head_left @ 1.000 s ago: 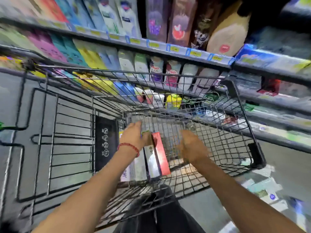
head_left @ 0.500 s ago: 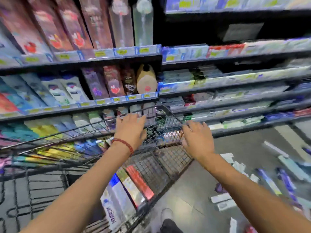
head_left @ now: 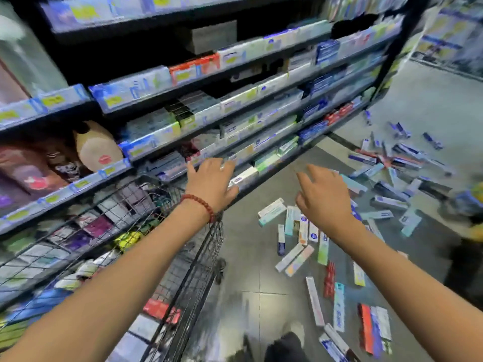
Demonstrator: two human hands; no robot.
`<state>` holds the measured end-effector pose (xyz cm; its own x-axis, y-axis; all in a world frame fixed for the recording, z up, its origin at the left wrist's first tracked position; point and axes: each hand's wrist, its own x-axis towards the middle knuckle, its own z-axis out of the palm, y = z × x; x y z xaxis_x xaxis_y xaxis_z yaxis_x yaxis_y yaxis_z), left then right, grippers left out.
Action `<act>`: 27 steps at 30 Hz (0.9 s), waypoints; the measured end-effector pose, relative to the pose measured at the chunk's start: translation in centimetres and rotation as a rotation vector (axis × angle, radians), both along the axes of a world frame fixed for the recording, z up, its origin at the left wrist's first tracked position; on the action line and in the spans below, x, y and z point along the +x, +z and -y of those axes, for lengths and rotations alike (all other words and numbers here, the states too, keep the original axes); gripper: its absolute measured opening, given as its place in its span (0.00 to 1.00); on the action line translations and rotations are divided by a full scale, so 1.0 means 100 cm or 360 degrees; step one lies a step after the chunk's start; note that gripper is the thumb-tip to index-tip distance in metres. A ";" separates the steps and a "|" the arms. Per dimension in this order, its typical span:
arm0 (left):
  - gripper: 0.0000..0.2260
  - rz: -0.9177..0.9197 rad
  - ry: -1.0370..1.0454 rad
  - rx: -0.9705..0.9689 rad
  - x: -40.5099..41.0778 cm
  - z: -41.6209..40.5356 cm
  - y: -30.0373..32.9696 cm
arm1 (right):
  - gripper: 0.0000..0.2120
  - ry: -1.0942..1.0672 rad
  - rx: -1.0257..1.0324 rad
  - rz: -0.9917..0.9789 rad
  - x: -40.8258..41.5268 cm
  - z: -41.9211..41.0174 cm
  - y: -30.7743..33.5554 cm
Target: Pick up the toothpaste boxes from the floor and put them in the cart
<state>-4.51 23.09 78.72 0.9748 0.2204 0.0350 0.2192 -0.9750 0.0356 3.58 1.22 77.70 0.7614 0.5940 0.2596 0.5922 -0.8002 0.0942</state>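
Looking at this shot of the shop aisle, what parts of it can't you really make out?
- Print on the toothpaste boxes on the floor: too small and blurred, head view.
- Shelf labels: smeared by motion.
- How full the cart is: the left arm and the bottom edge hide most of it.
- Far pile: boxes overlap, uncountable.
- Palms of the left hand and right hand: turned away.

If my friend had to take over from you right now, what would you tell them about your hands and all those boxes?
Left hand: open, empty, above the cart rim.
Right hand: open, empty, out over the floor.
Done: a few toothpaste boxes in the cart already.
Left: lots. A near cluster of boxes lies below the right hand, more by the feet, and a big far pile to the right. No grip on anything yet.
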 end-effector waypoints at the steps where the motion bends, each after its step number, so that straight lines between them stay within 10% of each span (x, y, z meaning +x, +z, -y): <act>1: 0.25 -0.0004 -0.0021 -0.0020 0.013 0.012 -0.001 | 0.12 -0.0030 0.0007 0.0001 0.007 0.014 -0.005; 14: 0.25 -0.0176 -0.0309 -0.0075 0.173 0.154 -0.062 | 0.12 -0.0420 0.0216 -0.0264 0.126 0.173 -0.090; 27: 0.29 -0.0722 -0.0279 -0.0273 0.242 0.192 -0.268 | 0.11 -0.0727 0.0129 -0.0984 0.169 0.205 -0.296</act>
<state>19.68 3.85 51.95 0.9063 0.0178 -0.4224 0.0833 -0.9870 0.1372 20.47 -19.25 48.14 0.9471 0.1835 -0.2633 0.1276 -0.9681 -0.2158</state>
